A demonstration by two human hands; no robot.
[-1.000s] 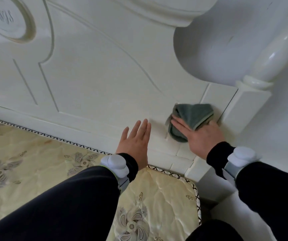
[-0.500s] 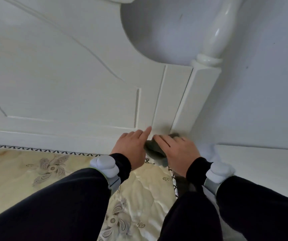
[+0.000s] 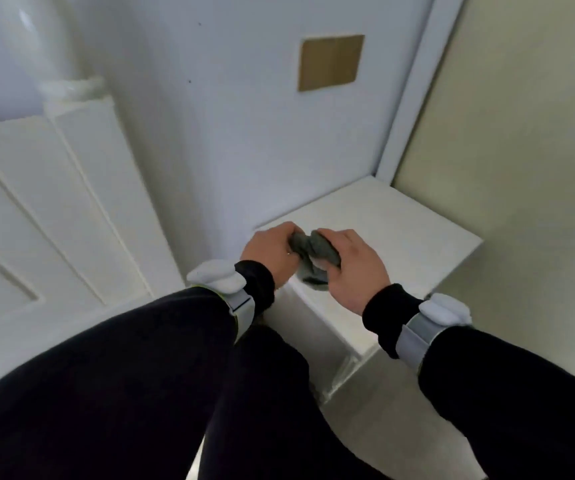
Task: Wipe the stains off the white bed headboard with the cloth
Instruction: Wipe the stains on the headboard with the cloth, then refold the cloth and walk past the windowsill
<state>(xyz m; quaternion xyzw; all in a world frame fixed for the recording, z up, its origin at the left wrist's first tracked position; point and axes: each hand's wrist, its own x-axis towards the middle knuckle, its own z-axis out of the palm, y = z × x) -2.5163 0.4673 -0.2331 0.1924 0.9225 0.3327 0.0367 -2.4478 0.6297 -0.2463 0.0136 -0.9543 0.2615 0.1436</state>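
I have both hands on the cloth (image 3: 315, 249) in the middle of the frame. The left hand (image 3: 272, 251) grips one end and the right hand (image 3: 352, 268) grips the other, fingers curled round it, so it sits wadded up between them. It hangs over the near left corner of the nightstand (image 3: 400, 230), off the headboard (image 3: 54, 202), which fills the left of the frame.

My guess is that I am refolding or wringing the cloth. The risks I see from here:
- A tight wad gives a small, lumpy wiping face, so it may smear a stain instead of lifting it
- If one hand lets go badly, the cloth could drop onto the nightstand or into the dark gap at its lower left, beside the headboard
- My view points at the wall (image 3: 244, 116), and I can make out no stains on the panel from here, so I could miss patches

Around me: the turned post (image 3: 54, 46) at the upper left, a brown patch (image 3: 330, 62) on the wall at the top centre, a pale frame (image 3: 414, 98) running down the upper right, and the floor (image 3: 383, 410) below. My dark sleeves cover the bottom of the frame and hide the lower headboard. Nothing stands between the cloth and the panel
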